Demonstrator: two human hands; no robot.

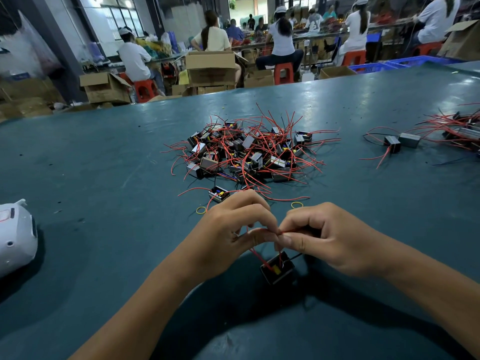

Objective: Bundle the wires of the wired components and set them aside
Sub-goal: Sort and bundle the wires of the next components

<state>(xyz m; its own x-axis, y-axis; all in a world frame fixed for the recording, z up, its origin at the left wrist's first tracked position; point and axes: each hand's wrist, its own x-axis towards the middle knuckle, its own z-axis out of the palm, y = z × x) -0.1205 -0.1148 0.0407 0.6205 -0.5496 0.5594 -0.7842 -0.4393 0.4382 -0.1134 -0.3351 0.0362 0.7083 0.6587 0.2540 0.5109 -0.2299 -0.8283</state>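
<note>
- Hanging just below both hands, a small black boxy component (277, 267) shows a yellow part in its open top, and thin red wires (259, 257) rise from it to the fingers.
- Left hand (228, 229) has its fingers curled, pinching the red wires between thumb and fingertips just above the component.
- Right hand (324, 240) pinches the same wires from the other side, thumb against forefinger; the two hands' fingertips touch at the pinch.
- One thin black lead (296, 256) sticks out sideways from the component, under the right hand.
- Two yellow rubber bands (201, 210), small round loops, lie flat on the worktop (104, 178) just beyond the knuckles, one on each side.
- Beyond them sits a loose pile of components (246, 152), black and grey blocks tangled in springy red wire.
- Far to the right lies a second group of components (441, 133), its wires stretched long.
- Smooth and slightly glossy, the worktop is dark teal.
- At the left edge rests a white moulded plastic shell (15, 235).
</note>
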